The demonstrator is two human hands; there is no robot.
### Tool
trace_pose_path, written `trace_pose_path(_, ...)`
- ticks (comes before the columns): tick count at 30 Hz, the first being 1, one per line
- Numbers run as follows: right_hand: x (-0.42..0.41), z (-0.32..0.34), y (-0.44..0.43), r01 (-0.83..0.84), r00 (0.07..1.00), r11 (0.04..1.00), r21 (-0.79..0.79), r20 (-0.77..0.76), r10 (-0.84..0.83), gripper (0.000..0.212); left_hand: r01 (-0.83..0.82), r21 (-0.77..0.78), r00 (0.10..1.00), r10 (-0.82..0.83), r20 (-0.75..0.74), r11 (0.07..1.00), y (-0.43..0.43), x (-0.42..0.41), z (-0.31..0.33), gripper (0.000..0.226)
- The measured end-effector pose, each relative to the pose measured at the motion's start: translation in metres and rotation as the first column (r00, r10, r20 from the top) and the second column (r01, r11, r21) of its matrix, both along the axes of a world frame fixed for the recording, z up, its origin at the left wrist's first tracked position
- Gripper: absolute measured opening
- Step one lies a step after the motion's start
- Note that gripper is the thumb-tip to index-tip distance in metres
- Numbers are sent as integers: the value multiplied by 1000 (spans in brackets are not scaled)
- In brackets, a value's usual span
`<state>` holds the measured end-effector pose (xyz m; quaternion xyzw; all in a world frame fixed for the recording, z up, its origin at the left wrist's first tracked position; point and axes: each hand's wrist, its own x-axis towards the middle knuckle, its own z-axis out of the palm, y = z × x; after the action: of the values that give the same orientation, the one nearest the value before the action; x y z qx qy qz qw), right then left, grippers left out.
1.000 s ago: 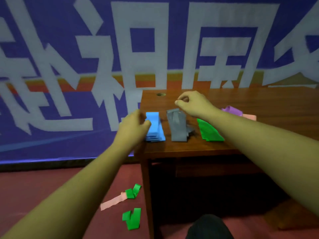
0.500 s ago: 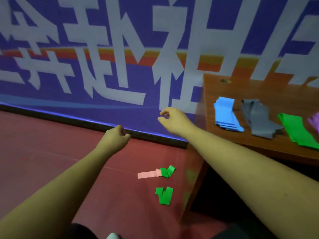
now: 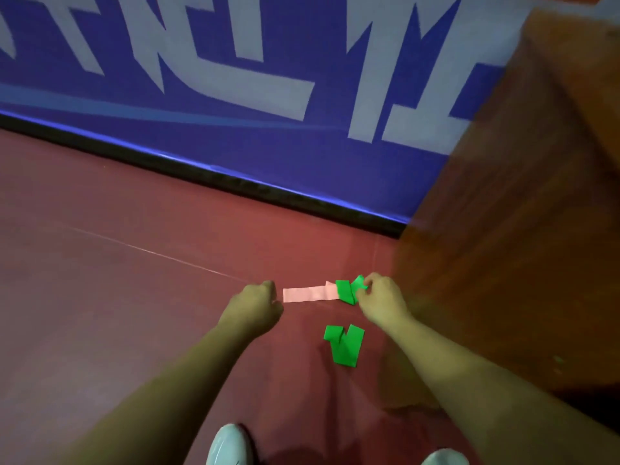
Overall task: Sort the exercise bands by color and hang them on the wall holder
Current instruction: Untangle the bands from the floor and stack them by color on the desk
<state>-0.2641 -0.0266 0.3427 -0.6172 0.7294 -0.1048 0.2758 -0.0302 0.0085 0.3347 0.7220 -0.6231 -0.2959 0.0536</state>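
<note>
Lying flat on the smooth, matte red-brown floor [image 3: 134,280], three thin, ribbon-like bands are seen in the head view. A pale pink band [image 3: 308,294] is stretched out as a straight strip. At its 3 o'clock end a glossy upper green band [image 3: 345,292], folded on itself, is laid over it. A lower green band [image 3: 344,345], creased into a rough V, is found at 6 o'clock from that one, apart from both.

The wall banner [image 3: 235,135] at 12 o'clock is deep blue with large white angular characters; these are cropped and cannot be read. A black strip is seen along its foot. A brown wooden bench [image 3: 520,213], blurred, is seen at 3 o'clock. Two pale shoe tips [image 3: 228,444] are seen at 6 o'clock.

Both bare forearms are reached down from 6 o'clock. The right hand [image 3: 382,302] is curled, knuckles up, and its grip is closed on the upper green band's 3 o'clock edge. The left hand [image 3: 255,305] is balled just beside the pink band's 9 o'clock end; whether anything is held in its grip cannot be told.
</note>
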Motion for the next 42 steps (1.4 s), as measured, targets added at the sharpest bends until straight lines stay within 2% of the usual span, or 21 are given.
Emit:
trace_pose_path(2,-4,-47,-3,64,998,996,56,-14,-63,22,51,29,998,-52,24,998,-13,-4,-33,11)
trace_pose_path(4,-6,-90,-6,114,993,986,123,-15,-113,23,85,64,996,-86,18,994,-25,-7,-65,23)
trace_pose_path(9,-10,-172,-14,157,986,954,255,-91,-138,28,88,162,996,-82,-44,983,-49,-18,-144,30)
trace_pose_path(12,-23,-213,-17,158,983,953,259,-134,-126,26,95,204,993,-79,-82,974,-62,-29,-186,30)
trace_pose_path(17,-40,-264,-21,241,962,909,340,-207,-178,29,92,247,982,-47,-185,965,-74,-57,-251,33)
trace_pose_path(21,-48,-306,-20,262,955,894,363,-233,-185,30,-14,294,959,97,-268,956,-72,-94,-297,43)
trace_pose_path(25,-47,-338,-24,383,923,835,396,-200,-328,39,-5,331,958,100,-269,944,-77,-123,-338,54)
trace_pose_path(27,-45,-349,-24,448,894,787,424,-203,-399,44,-6,304,961,90,-263,953,-79,-133,-353,50)
trace_pose_path(31,-40,-371,-24,538,828,710,454,-126,-547,41,7,242,968,54,-243,970,-76,-147,-371,40)
trace_pose_path(34,-30,-374,-20,513,818,692,508,-45,-573,13,62,246,965,5,-264,967,-65,-149,-377,36)
trace_pose_path(37,-24,-370,-18,521,796,709,475,29,-604,39,38,250,936,54,-349,968,-57,-140,-375,35)
trace_pose_path(40,-19,-345,-23,551,741,698,457,118,-662,29,-52,241,898,151,-414,969,-61,-119,-341,10)
trace_pose_path(42,-14,-319,-27,546,719,712,442,189,-669,19,-103,243,868,206,-451,965,-68,-103,-310,7)
